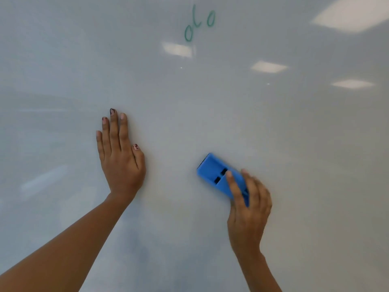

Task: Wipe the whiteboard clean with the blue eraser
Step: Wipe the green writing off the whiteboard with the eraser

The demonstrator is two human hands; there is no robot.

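The whiteboard [210,114] fills the whole view. Near its top, green marker writing [199,24] reads like three loops or letters. My right hand [248,207] grips the blue eraser [216,175] by its lower end and presses it against the board, tilted up to the left, well below the writing. My left hand [120,157] lies flat on the board to the left of the eraser, fingers together and pointing up, holding nothing.
Reflections of ceiling lights [269,67] show on the glossy board at the upper right. A faint grey smear [139,249] marks the lower middle of the board between my forearms.
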